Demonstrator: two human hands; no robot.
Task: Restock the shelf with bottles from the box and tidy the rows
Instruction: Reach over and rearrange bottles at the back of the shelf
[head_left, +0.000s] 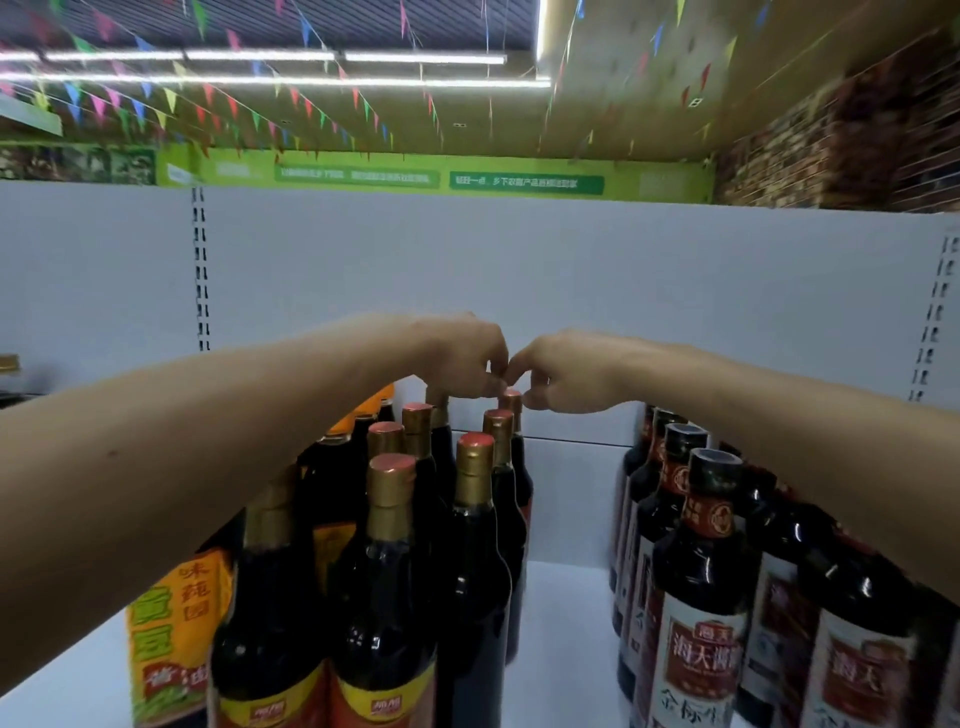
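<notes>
Gold-capped rows look full; left hand and right hand, nearly touching, pinch rearmost caps. Shelf right of rows probably awaits stock.

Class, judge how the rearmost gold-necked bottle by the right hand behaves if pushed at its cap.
Probably tippy: the rearmost gold-necked bottle is tall and narrow. Likely heavy: its neighbours look full of dark liquid. Glossy body may slip.

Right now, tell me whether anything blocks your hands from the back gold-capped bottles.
Nothing visible does. The left hand and right hand reach over the front bottles and sit at the caps of the back bottles.
</notes>
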